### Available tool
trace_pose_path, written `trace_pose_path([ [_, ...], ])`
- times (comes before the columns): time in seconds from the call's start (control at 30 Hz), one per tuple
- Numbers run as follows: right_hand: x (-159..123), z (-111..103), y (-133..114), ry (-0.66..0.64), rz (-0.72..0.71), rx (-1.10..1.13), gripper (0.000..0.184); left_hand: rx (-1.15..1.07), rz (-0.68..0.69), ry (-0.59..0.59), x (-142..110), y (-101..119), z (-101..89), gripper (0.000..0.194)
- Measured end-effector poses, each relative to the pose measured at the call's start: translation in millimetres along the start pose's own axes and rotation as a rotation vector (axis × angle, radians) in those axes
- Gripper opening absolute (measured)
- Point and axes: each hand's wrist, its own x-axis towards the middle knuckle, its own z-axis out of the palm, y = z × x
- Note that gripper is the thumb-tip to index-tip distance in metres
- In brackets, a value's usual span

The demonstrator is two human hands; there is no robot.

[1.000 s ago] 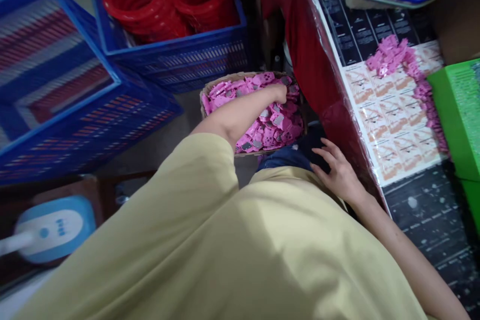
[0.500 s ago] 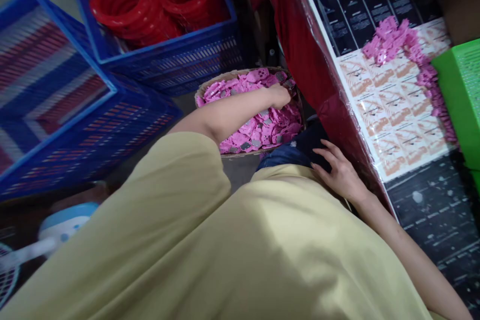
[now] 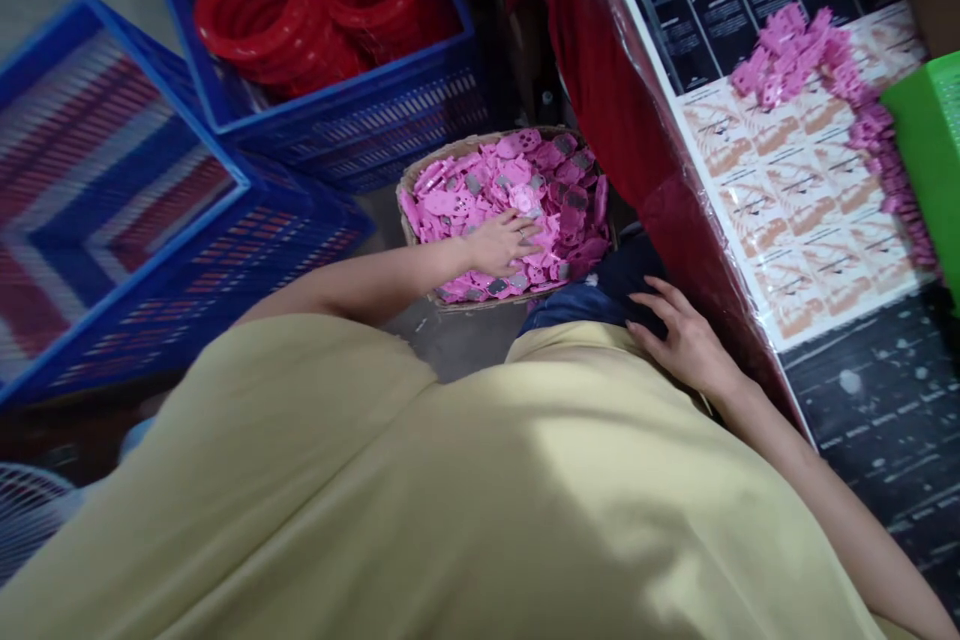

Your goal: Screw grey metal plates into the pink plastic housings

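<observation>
The left hand [image 3: 501,242] lies palm down on the pink parts [image 3: 525,195] heaped in the box [image 3: 411,182]. Its fingers [image 3: 525,238] are spread loosely over the pile and curl slightly into it; whether they pinch a part underneath cannot be told. The hand sits on the near side of the heap, towards the person's body, and the bare forearm runs back from it to a yellow sleeve [image 3: 315,390].

The box is a low brown carton on the floor, filled to the rim with flat pink pieces, some showing small grey patches. Just right of the box stands the red side of the table [image 3: 622,120]. Beyond the box, a blue crate [image 3: 390,115] holds stacks of red rings [image 3: 262,15]. Left of the box, a second blue crate [image 3: 247,210] sits tilted, touching the first.

The right hand [image 3: 686,345] rests open, fingers [image 3: 651,305] stretched, on dark blue trousers [image 3: 592,300] just nearer than the box and close under the table's edge; it holds nothing.

On the table, right of the box, more pink parts [image 3: 817,60] lie in a loose curved row over printed sheets [image 3: 780,220], beside a green bin [image 3: 930,140]. A white fan grille [image 3: 30,510] shows far left of the box.
</observation>
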Motion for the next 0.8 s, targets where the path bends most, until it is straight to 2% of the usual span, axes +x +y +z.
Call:
trace_pose_path([
  [0.1,-1.8,-0.5,0.2,0.005,0.011,0.006,0.037,-0.023,0.022,0.048,4.5,10.0,6.6,0.045],
  [0.17,-2.9,0.5,1.3,0.004,0.018,0.015,0.036,-0.033,0.027,0.098,18.4,20.8,7.4,0.043],
  [0.3,-1.6,4.4,0.1,-0.012,0.026,0.05,0.036,-0.036,0.009,0.134,70.7,40.1,-1.8,0.045],
  [0.4,-1.3,-2.7,-10.9,-0.006,0.037,0.085,0.034,-0.105,-0.174,0.054,115.6,46.4,-17.5,0.042],
  [0.47,-5.5,-18.6,-23.4,0.02,0.037,0.113,0.031,-0.092,-0.254,0.038,135.8,52.1,-29.3,0.042],
  [0.57,-21.8,-56.2,-42.7,0.115,0.047,0.151,0.033,0.007,-0.261,0.043,144.7,60.9,-41.2,0.042],
  [0.67,-48.9,-94.8,-52.9,0.274,0.12,0.197,0.033,0.12,-0.281,0.035,141.1,56.6,-42.0,0.042],
  [0.8,-89.0,-130.0,-45.7,0.464,0.248,0.136,0.03,0.191,-0.281,0.029,141.3,45.9,-38.0,0.048],
])
